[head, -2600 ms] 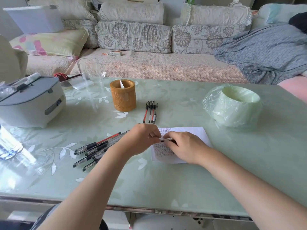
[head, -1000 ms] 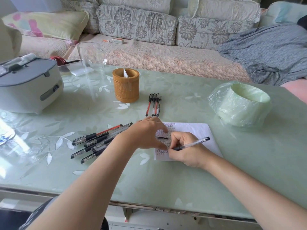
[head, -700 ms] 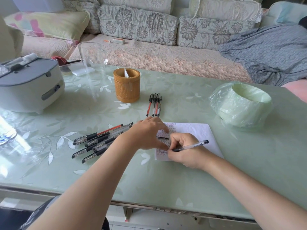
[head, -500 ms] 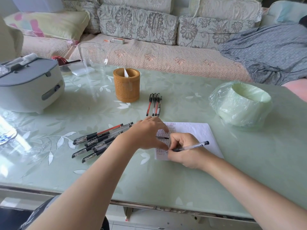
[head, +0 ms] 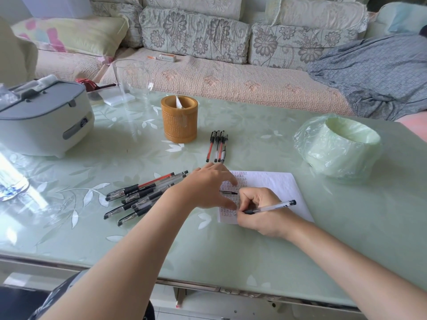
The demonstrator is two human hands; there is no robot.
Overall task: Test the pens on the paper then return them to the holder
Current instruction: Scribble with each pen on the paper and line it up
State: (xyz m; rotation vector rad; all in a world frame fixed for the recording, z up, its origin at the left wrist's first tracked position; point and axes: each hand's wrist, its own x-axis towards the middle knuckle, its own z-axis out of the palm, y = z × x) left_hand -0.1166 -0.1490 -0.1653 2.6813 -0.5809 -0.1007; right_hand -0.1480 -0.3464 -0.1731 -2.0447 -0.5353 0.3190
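Two grips meet over the paper [head: 277, 190], which lies on the near part of the green table [head: 231, 245]. A clear-barrelled pen [head: 272, 207] is grasped by the right grip [head: 261, 213]. Its tip is set on the near left corner of the sheet and its back end points off to the right. The left grip [head: 208, 188] is released, laid flat with fingers spread on the sheet's left edge, just beside the right grip. Rows of small red and dark marks are seen between and beyond the two grips. A thin dark thing [head: 228, 193] lies between the left thumb and forefinger; what it is cannot be told.

Just left of the left grip a pile of pens [head: 143, 197] is spread on the table, partly hidden by the left forearm. Just beyond the left grip, four pens [head: 217, 146] are laid side by side. Farther on and a little left, the woven brown holder [head: 179, 118] stands upright with a white slip [head: 179, 103] showing inside it.

Well right of the right grip and farther back, a pale green roll [head: 337, 146] is wrapped in clear plastic. Far left stands a grey-lidded appliance [head: 44, 118], and behind the holder a clear glass vessel [head: 134, 82]. Past the table's far edge a sofa [head: 231, 82] is seen, with a grey blanket [head: 374, 72] on it.
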